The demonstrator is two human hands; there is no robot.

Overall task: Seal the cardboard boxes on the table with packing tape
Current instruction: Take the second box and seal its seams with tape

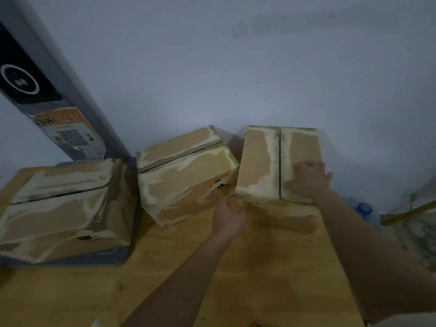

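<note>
Three worn cardboard boxes with torn, pale tape marks stand along the back of the wooden table [165,267]. The right box [257,161] is tipped up, its closed flaps facing me with a dark seam down the middle. My right hand [306,180] presses flat on its right flap near the lower edge. My left hand [230,218] holds the box's lower left corner from below, fingers partly hidden under it. The middle box [186,178] sits askew beside it. The left box [63,208] rests on a grey tray. No tape roll shows.
A tall grey appliance [47,95] with a black panel and an orange label leans at the back left. Beyond the table's right edge lie a blue bottle cap [364,207], a wooden stick [408,213] and clutter. A pale wall stands behind.
</note>
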